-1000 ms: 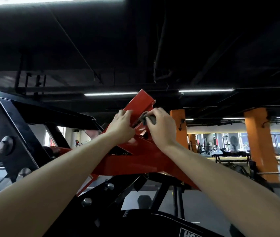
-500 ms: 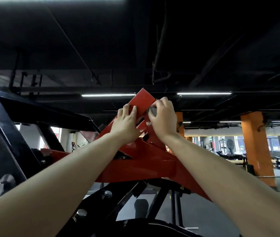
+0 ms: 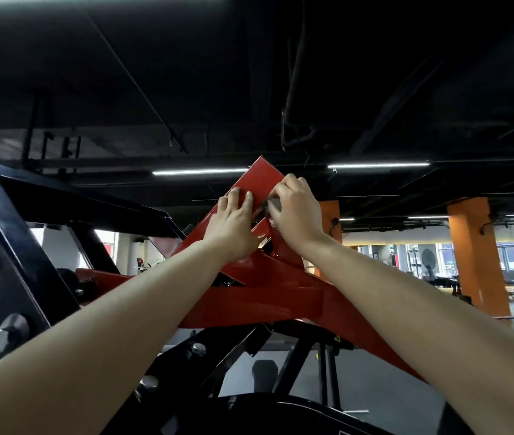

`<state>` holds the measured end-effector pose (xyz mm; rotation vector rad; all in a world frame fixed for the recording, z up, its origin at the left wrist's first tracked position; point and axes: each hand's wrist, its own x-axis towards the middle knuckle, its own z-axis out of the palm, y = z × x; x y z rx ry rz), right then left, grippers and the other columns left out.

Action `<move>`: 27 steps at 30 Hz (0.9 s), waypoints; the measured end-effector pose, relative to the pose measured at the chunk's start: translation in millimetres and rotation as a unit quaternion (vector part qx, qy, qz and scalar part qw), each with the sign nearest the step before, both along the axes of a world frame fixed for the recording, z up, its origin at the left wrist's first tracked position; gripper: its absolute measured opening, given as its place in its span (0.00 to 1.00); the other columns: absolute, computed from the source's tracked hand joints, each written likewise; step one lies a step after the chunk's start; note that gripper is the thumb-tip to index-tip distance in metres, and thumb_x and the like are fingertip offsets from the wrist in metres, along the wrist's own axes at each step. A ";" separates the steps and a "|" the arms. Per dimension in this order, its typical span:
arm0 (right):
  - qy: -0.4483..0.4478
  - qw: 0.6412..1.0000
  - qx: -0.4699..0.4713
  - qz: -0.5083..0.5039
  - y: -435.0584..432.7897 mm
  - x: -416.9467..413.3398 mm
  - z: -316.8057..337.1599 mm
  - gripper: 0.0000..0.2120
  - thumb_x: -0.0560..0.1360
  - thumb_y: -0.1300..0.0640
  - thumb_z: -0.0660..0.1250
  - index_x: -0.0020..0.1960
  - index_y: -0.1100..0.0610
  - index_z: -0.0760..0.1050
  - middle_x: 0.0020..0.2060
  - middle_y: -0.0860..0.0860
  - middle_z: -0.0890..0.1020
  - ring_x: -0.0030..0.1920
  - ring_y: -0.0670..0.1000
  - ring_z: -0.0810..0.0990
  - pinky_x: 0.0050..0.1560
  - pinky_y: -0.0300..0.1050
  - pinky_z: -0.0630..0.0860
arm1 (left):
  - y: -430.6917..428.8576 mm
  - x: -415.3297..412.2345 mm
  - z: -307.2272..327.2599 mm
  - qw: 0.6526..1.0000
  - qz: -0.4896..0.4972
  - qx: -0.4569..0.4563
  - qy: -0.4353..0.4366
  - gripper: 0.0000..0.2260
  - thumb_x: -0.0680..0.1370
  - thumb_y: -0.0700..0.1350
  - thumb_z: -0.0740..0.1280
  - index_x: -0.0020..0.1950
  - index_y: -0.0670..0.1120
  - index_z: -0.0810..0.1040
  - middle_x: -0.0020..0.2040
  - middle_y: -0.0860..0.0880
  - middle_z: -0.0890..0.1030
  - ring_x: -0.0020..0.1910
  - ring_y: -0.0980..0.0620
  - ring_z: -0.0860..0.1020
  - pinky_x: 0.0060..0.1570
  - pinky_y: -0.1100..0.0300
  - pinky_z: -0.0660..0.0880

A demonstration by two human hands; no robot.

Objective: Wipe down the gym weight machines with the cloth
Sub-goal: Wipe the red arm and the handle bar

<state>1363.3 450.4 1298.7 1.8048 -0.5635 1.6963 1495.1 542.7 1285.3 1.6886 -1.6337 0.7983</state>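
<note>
My right hand [image 3: 296, 215] curls its fingers round a small dark grey cloth [image 3: 274, 203] (bunched, mostly hidden), pressing it on the glossy red machine arm [image 3: 260, 180]. Just left of them, my left hand [image 3: 233, 226] lies flat on the same red steel, fingers straight, holding nothing.

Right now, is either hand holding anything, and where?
The right hand grips the grey cloth, bunched, against the red arm; the left hand just rests there.

Dim, dark ceiling lit by tube lights [image 3: 200, 172]; bright far windows, wide-angle bending at edges.
</note>
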 end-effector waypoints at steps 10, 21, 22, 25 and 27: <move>-0.238 0.816 0.359 0.386 -8.5 -6.5 18.1 0.05 0.79 0.50 0.71 0.49 0.50 0.83 0.42 0.51 0.87 0.42 0.54 0.87 0.44 0.52 0.86 | 3.4 -14.7 3.1 0.998 -0.001 -0.011 -0.069 0.48 0.75 0.50 0.70 0.85 0.47 0.42 0.84 0.49 0.37 0.83 0.48 0.40 0.80 0.40 0.55; -0.176 0.647 0.506 0.542 -23.0 -17.6 -3.1 0.13 0.78 0.58 0.66 0.34 0.55 0.78 0.31 0.51 0.79 0.34 0.51 0.77 0.44 0.49 0.76 | -5.8 -19.5 0.3 0.995 0.015 -0.009 -0.100 0.49 0.77 0.53 0.68 0.84 0.48 0.35 0.84 0.50 0.34 0.83 0.51 0.37 0.81 0.44 0.49; -0.199 0.647 0.492 0.547 -20.5 -17.0 -3.3 0.11 0.78 0.60 0.65 0.38 0.57 0.79 0.33 0.53 0.80 0.36 0.52 0.78 0.45 0.50 0.76 | -5.3 -18.6 0.7 0.995 0.013 -0.009 -0.097 0.49 0.76 0.53 0.69 0.84 0.48 0.36 0.84 0.50 0.34 0.83 0.51 0.37 0.82 0.43 0.50; -0.249 0.641 0.451 0.569 -18.9 -13.3 -8.8 0.11 0.81 0.62 0.63 0.47 0.61 0.83 0.40 0.54 0.86 0.40 0.54 0.84 0.43 0.47 0.80 | -5.2 -18.1 -1.8 0.996 0.006 -0.010 -0.089 0.49 0.76 0.52 0.69 0.85 0.48 0.37 0.84 0.51 0.35 0.83 0.51 0.37 0.81 0.40 0.52; -0.251 0.648 0.427 0.579 -24.5 -12.5 -11.6 0.13 0.82 0.61 0.61 0.49 0.58 0.84 0.41 0.54 0.87 0.41 0.52 0.85 0.41 0.46 0.81 | -7.6 -19.6 -3.0 0.996 0.000 -0.010 -0.091 0.48 0.76 0.52 0.68 0.84 0.49 0.37 0.84 0.51 0.35 0.83 0.51 0.37 0.81 0.39 0.52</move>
